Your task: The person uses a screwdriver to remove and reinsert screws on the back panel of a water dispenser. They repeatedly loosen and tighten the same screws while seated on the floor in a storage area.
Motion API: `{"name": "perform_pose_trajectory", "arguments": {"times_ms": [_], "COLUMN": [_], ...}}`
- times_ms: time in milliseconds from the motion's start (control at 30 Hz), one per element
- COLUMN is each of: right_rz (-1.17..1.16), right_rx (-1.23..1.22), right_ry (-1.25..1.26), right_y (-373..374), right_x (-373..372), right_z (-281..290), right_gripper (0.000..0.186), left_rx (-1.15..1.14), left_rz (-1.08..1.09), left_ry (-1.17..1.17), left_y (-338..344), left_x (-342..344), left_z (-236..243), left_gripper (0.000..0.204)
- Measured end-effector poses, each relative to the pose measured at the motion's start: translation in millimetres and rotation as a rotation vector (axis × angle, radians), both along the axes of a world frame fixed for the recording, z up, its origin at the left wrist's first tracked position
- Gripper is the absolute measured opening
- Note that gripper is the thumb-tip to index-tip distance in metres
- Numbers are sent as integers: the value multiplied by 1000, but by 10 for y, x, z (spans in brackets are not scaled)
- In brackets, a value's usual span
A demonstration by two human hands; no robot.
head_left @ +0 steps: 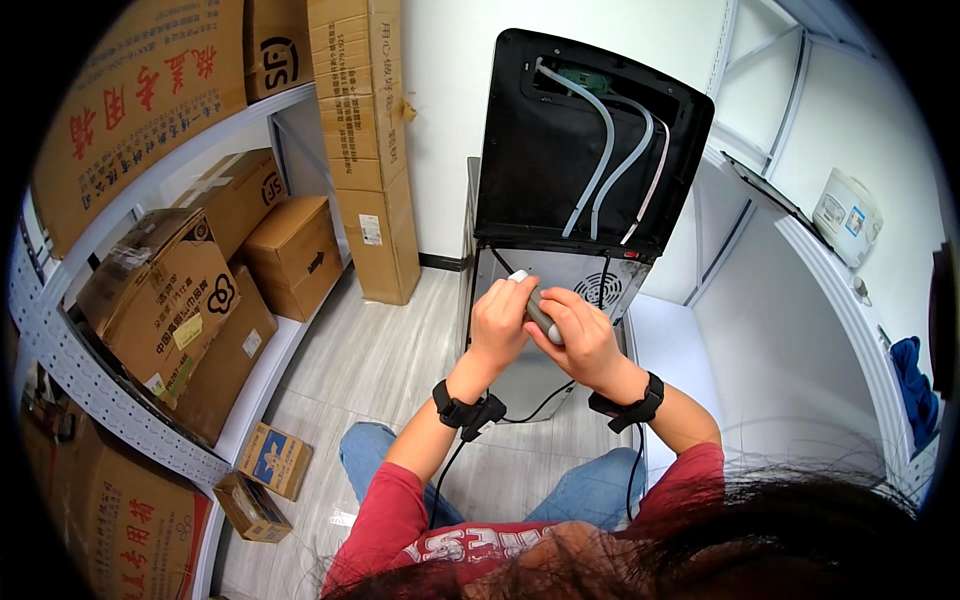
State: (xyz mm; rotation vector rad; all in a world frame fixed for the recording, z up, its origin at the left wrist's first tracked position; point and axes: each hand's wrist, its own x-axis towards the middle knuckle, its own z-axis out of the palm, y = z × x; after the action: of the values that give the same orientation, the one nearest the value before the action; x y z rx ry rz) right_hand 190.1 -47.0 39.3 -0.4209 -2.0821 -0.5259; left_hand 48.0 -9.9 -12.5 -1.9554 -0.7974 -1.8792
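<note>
Together, left hand (pixel 500 320) and right hand (pixel 580 335), each grip wrapped around grey, white-tipped tool handle (pixel 537 308)

Brown cardboard boxes (pixel 170 300) on left shelves, tall carton (pixel 365 140) against wall, small boxes (pixel 272 460) on floor

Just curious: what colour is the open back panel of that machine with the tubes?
The back panel is glossy black, seen best in the head view.

Black appliance lid (pixel 560 140) with pale grey hoses (pixel 598 140), silver-grey cabinet back (pixel 560 275), grey tool handle (pixel 541 315) tipped white, black wrist straps (pixel 462 409), red sleeves (pixel 385 510), blue jeans (pixel 590 495), brown cardboard boxes (pixel 170 300), light grey wood-grain floor (pixel 380 350)
</note>
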Motion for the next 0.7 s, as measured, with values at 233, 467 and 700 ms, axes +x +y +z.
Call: {"name": "perform_pose_trajectory", "arguments": {"times_ms": [233, 467, 700], "right_rz": [22, 23, 10], "right_rx": [10, 2, 11], "right_ry": [1, 7, 6], "right_y": [0, 13, 16], "right_x": [4, -8, 0], "right_z": [-2, -3, -6], "right_gripper": [33, 33, 34], "left_rx": [1, 4, 6], "left_rz": [12, 18, 22], "left_ry": [6, 16, 11], "left_y": [-11, -10, 0], "left_x": [-13, -30, -17], "left_z": [4, 14, 23], "left_gripper": [39, 39, 39]}}
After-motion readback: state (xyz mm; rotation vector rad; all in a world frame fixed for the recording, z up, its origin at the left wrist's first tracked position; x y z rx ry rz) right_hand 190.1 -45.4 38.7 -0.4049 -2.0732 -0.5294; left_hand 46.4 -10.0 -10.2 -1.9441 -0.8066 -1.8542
